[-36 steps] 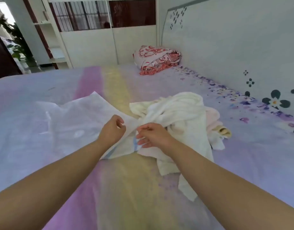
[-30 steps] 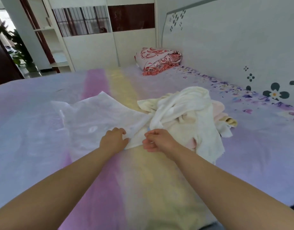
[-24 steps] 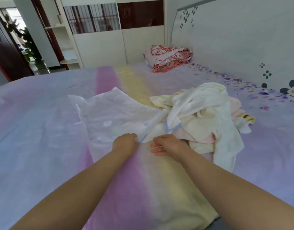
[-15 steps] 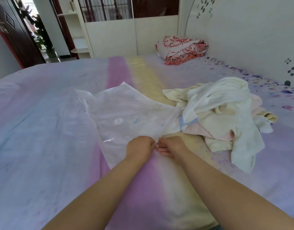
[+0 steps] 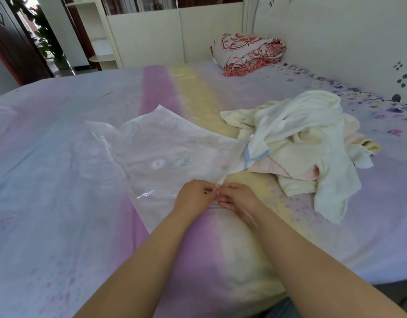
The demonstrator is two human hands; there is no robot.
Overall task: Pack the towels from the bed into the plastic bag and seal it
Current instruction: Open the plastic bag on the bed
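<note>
A clear plastic bag [image 5: 165,154] with small cartoon prints lies flat on the bed, its near right corner by my hands. My left hand [image 5: 193,198] and my right hand [image 5: 238,198] sit side by side, both pinching the bag's near edge between fingertips. A heap of white, cream and pink towels [image 5: 301,145] lies on the bed to the right of the bag, one with a blue trim touching the bag's right edge. All the towels are outside the bag.
The bed [image 5: 60,180] has a pastel pink, yellow and lilac sheet. A folded red-patterned quilt [image 5: 248,52] lies at the far end by the white headboard [image 5: 335,42]. A wardrobe [image 5: 152,31] and open doorway stand beyond the bed.
My hands slid along the bag's edge toward me and closed together at its near corner. The view shifted left, and the bag now lies flatter.
</note>
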